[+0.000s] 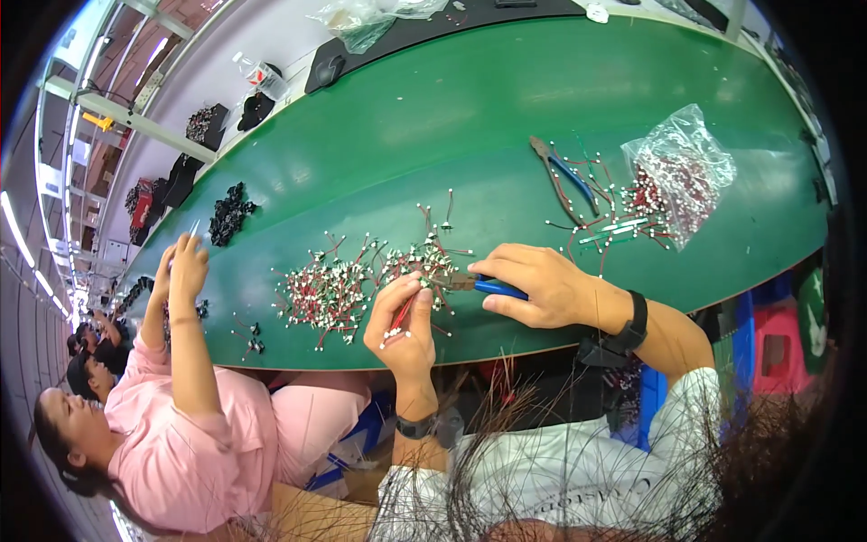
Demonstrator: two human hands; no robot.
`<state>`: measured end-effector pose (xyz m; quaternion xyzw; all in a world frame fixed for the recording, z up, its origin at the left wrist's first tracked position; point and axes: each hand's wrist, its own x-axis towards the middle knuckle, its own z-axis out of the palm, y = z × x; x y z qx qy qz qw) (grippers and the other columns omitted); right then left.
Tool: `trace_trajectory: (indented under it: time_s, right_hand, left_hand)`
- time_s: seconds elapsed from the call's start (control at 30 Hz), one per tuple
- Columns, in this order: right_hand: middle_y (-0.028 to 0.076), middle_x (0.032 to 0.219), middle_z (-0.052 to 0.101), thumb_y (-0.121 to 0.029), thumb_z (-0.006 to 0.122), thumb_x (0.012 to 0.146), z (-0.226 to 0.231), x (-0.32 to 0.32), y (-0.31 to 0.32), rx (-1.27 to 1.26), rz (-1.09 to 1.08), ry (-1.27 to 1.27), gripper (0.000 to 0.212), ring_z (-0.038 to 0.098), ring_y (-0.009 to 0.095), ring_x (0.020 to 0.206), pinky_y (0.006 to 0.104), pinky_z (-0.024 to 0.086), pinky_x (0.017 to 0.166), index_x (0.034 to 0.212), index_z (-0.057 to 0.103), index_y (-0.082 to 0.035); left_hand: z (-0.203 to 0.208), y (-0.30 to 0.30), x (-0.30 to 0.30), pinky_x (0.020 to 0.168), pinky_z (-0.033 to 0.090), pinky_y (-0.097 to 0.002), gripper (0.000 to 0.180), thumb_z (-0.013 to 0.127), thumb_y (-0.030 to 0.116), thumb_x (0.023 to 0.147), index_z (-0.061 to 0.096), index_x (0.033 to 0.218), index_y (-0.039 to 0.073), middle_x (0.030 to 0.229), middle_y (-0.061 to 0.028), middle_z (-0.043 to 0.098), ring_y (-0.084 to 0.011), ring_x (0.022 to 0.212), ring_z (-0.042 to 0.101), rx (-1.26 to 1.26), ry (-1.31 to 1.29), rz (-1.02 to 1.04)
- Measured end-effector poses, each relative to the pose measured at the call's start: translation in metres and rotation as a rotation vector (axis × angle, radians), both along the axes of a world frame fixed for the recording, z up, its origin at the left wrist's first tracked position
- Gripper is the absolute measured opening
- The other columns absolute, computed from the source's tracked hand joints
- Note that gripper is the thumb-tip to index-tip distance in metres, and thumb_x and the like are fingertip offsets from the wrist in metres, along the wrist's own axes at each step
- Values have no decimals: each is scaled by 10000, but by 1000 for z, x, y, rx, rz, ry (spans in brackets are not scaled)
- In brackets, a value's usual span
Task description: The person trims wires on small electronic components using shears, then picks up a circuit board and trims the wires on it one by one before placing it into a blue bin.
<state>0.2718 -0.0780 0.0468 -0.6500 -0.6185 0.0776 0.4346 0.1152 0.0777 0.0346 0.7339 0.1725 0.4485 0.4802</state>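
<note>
My left hand (405,336) is closed around a small bunch of red wires (404,313) with white connector ends sticking out across the palm. Blue-handled pliers (499,289) are in my right hand (542,285), whose fingers wrap the handles. The jaws meet the left fingertips; what lies between them is too small to make out. Just beyond both hands spreads a heap of short red wires with white connectors (424,259). A larger heap of wires (321,296) lies to the left of my left hand.
Right of centre on the green table (433,117) lie a second pair of pliers (562,181) and a clear plastic bag (682,172) of wires. Black parts (233,215) are piled at the left. A co-worker in pink (194,425) sits there, arms raised over the table.
</note>
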Motion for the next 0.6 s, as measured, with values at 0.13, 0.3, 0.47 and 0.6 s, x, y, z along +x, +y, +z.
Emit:
trace_trajectory:
  time_s: [0.13,0.3,0.47,0.6]
  right_hand:
    - [167,989,612,-237,673,850,4,-3,0,-20,1,21,414,617,349,855,411,510,745,1181,589,-3]
    - [155,957,620,-233,668,855,3,-4,-1,-17,-19,14,376,623,341,819,409,513,717,1151,613,-7]
    - [147,906,625,-226,657,863,6,-3,-2,-80,7,58,347,624,339,767,411,510,701,1137,627,-15]
    - [154,851,626,-223,631,885,3,1,-2,-106,81,101,312,622,340,740,395,501,650,1111,639,-8]
  left_hand:
    - [3,0,-1,875,517,-313,161,700,-61,819,661,973,-37,1049,-186,671,-229,993,643,50,-29,-21]
    - [5,-1,0,866,521,-313,162,713,-54,813,659,964,-29,1049,-182,675,-228,979,651,109,-42,-35]
    - [9,3,-2,840,531,-313,149,723,-58,803,665,936,-25,1026,-170,683,-225,962,661,295,28,-12]
    - [6,3,-2,828,534,-306,146,725,-61,799,672,931,-25,1013,-171,685,-225,947,660,303,17,-29]
